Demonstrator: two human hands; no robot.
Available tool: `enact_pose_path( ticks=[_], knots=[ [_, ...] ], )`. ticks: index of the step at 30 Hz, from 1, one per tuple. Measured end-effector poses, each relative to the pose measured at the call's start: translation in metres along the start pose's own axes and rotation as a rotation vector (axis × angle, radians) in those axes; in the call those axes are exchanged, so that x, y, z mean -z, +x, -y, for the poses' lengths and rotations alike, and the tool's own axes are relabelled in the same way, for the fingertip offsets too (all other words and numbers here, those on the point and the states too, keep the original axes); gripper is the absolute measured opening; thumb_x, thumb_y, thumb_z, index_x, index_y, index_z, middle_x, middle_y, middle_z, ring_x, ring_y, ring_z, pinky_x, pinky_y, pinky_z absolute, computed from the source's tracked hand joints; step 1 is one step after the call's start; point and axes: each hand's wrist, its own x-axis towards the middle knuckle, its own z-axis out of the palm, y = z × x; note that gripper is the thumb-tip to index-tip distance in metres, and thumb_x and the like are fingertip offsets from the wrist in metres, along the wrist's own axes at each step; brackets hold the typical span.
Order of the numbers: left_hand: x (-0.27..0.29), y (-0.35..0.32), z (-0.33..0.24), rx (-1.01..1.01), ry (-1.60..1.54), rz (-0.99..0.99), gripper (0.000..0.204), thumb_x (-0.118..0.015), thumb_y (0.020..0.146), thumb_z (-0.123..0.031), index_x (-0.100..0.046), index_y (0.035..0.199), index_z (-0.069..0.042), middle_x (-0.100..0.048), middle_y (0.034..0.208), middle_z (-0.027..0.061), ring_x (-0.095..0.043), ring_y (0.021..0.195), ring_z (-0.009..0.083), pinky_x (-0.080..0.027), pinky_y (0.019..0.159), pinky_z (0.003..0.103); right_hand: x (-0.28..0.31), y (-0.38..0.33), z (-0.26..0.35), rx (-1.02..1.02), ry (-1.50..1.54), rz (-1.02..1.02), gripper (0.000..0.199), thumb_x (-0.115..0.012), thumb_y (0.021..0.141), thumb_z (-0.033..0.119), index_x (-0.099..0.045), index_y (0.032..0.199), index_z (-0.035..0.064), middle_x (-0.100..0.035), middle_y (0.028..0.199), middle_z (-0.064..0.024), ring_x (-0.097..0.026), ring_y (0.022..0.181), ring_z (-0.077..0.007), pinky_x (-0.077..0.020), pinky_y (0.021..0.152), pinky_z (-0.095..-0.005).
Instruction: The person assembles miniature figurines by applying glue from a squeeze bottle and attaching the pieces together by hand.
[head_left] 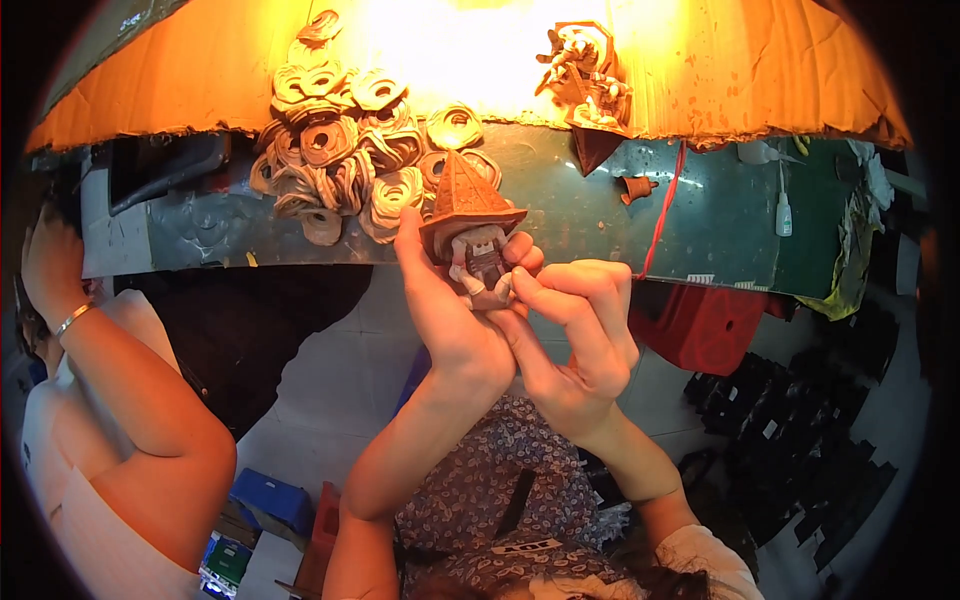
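Observation:
My left hand (447,325) is wrapped round a small figurine (482,258) and holds it upright just off the table's near edge. A pointed brown roof (468,200) tops the figurine, with a pale and dark shape beneath it. Thumb and forefinger of my right hand (585,325) pinch together at the figurine's lower right side. Whether a tiny part sits between those fingertips is too small to tell. Behind the figurine lies a heap of brown ring-shaped pieces (325,140), each with a hole in its middle.
Similar roofed figurines (590,85) lie under the bright light, beside a small brown bell-shaped piece (636,188). A red cord (664,215) crosses the green table (540,245). Further right is a small white bottle (783,213). A red stool (705,325) stands below. At left, a co-worker's arm (130,370) reaches in.

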Motion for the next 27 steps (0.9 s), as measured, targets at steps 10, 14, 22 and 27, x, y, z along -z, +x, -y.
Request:
enact_pose_path(
  ticks=[10,14,22,27],
  knots=[
    [-0.003,-0.004,-0.001,0.141,-0.127,-0.053,0.05,-0.035,0.091,-0.052,-0.046,0.092,-0.004,-0.047,0.073,0.0053,-0.044,0.064,0.0187,-0.041,0.055,0.031,0.006,-0.008,0.003,0.021,-0.023,0.048,0.032,-0.062,0.06,-0.001,-0.063,0.092,-0.0052,-0.056,0.088,-0.0123,-0.051,0.081,-0.0276,-0.0443,0.071,-0.0337],
    [-0.004,-0.004,-0.003,0.187,-0.192,-0.021,0.049,-0.036,0.09,-0.053,-0.044,0.089,-0.005,-0.041,0.07,0.0048,-0.039,0.062,0.0174,-0.036,0.05,0.029,0.005,-0.009,0.005,0.044,-0.038,0.034,0.034,-0.061,0.061,0.007,-0.063,0.092,-0.0068,-0.057,0.09,-0.0138,-0.051,0.081,-0.0282,-0.0445,0.072,-0.0343],
    [0.003,-0.002,0.0,0.224,-0.217,-0.007,0.047,-0.036,0.09,-0.053,-0.043,0.09,-0.006,-0.039,0.07,0.0048,-0.037,0.062,0.0167,-0.034,0.049,0.027,0.003,-0.013,0.003,0.065,-0.067,0.024,0.033,-0.061,0.062,0.008,-0.063,0.092,-0.0073,-0.059,0.089,-0.0134,-0.051,0.081,-0.0274,-0.0449,0.071,-0.034],
    [0.004,-0.001,0.001,0.179,-0.221,-0.027,0.044,-0.036,0.091,-0.049,-0.045,0.092,-0.006,-0.043,0.073,0.0046,-0.037,0.062,0.0165,-0.035,0.05,0.028,0.002,-0.015,0.002,0.067,-0.067,0.026,0.032,-0.061,0.064,0.008,-0.063,0.092,-0.0077,-0.059,0.089,-0.0135,-0.052,0.081,-0.0273,-0.0449,0.071,-0.0334]
  ],
)
